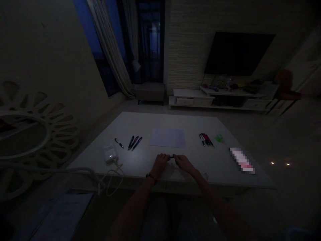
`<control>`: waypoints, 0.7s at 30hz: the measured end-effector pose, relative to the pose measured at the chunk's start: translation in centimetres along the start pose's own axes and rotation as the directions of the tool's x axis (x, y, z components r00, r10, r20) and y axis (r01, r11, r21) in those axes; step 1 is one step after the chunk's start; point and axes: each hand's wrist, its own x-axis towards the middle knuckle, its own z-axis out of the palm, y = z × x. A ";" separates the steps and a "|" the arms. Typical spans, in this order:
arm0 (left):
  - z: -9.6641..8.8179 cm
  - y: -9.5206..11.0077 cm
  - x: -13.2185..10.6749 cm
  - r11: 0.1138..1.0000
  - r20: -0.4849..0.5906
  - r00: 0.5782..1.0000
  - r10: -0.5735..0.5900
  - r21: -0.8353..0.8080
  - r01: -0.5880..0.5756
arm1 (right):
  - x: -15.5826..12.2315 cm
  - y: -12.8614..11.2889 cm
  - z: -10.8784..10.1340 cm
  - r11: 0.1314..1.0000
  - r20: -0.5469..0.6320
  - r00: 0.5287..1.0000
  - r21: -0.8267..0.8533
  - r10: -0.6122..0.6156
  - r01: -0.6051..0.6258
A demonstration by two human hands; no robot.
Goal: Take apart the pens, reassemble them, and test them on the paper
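Near the front edge of the white table, my left hand [161, 163] and my right hand [184, 163] are closed on opposite ends of a short dark pen [171, 157]. Only its middle shows between the fingers; the ends are hidden. Just beyond my hands lies a white sheet of paper [167, 138], with faint writing toward its right side. To its left lie a single black-and-white pen [119, 143] and a group of three pens, with a green pen [130, 143] and a blue pen [137, 143] on the outside. Several pens, a red pen [208, 138] among them, lie together at the right.
A white box-shaped device [110, 153] with a looped white cable [122, 180] sits at the table's left. On the right are a small green-and-white object [219, 137] and a blurred-out phone-like rectangle [242, 160]. The table [160, 119] stands in a dim room.
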 end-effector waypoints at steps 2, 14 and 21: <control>-0.2 0.1 0.0 1.000 0.000 1.000 -0.005 -0.005 0.005 | -0.1 0.0 0.1 0.999 -0.019 0.999 0.017 -0.033 0.034; -0.6 0.2 0.0 1.000 -0.010 1.000 0.005 -0.014 -0.005 | -0.1 0.2 -0.6 0.998 0.076 0.997 0.046 0.030 -0.033; -0.1 0.2 0.0 0.998 -0.018 0.998 0.064 -0.018 -0.065 | -0.2 0.1 -1.1 0.996 0.103 0.992 -0.031 -0.076 0.080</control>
